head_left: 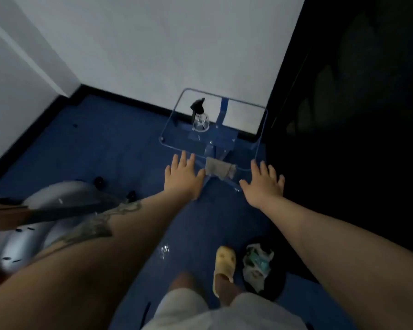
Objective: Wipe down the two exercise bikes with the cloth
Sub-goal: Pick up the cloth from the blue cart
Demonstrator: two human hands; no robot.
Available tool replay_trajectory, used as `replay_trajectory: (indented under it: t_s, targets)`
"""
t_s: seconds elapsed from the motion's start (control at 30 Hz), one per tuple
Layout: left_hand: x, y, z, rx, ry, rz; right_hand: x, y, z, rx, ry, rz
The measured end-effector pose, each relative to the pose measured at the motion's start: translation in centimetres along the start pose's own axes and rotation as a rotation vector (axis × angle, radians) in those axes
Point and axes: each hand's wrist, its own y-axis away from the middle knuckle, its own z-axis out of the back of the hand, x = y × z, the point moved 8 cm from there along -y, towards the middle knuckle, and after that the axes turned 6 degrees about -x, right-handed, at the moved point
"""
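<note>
A grey folded cloth [219, 169] lies on the near edge of a clear glass table [260, 129]. My left hand [184, 177] hovers just left of the cloth, fingers spread, holding nothing. My right hand [262, 182] is spread flat to the right of the cloth, also holding nothing. A white exercise bike [45, 210] with black pedals fills the lower left; only part of it shows. No second bike is in view.
A clear spray bottle [200, 117] with a black trigger stands on the table's far side. White walls meet in the corner behind; a dark surface [355, 115] closes the right. A black bin with a plastic bag [260, 263] sits by my yellow slipper [224, 263] on blue floor.
</note>
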Motion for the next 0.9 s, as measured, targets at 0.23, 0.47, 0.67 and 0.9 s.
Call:
replay_trajectory:
  t_s: [0.23,0.47,0.67,0.9]
  targets:
    - [0.7,-8.1,-4.4,0.111,-0.081,-0.070,2.5,-7.0,-4.3,0.065,0.027,-0.015]
    - [0.5,-12.6,-10.5,0.236,-0.103,-0.174,3.7,-12.3,-9.0,0.102,-0.034,-0.038]
    - [1.0,-15.0,-11.9,0.212,-0.117,-0.250,5.5,-15.5,-10.3,-0.015,-0.146,-0.007]
    - [1.6,-14.5,-11.7,0.194,-0.024,-0.223,5.0,-15.2,-9.1,-0.068,-0.172,-0.141]
